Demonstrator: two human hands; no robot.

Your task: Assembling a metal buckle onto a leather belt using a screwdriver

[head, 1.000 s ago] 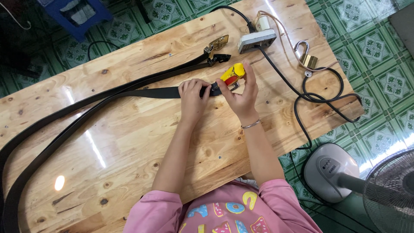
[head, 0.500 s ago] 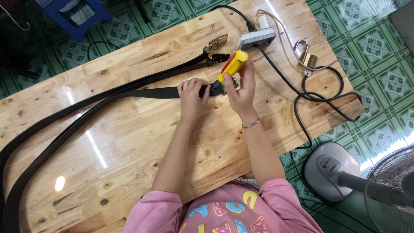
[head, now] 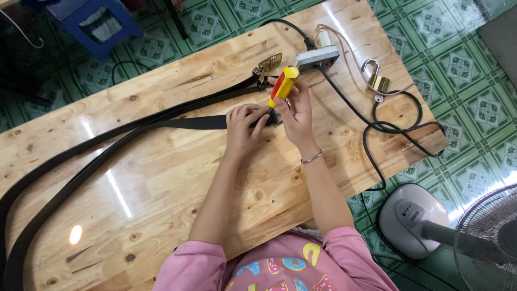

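My right hand grips a screwdriver with a yellow and red handle, its tip pointing down at the end of a black belt. My left hand presses that belt end flat on the wooden table. The spot where the tip meets the belt is hidden by my fingers. Two more black belts run leftward across the table, and a brass-coloured buckle lies just beyond my hands.
A white power strip with a black cable lies at the far right of the table, beside a brass padlock. A standing fan is on the tiled floor at right. A blue stool stands beyond the table.
My right hand has lifted the screwdriver handle up and away, turning it from nearly flat to more upright over the belt end. My left hand has stayed on the belt.
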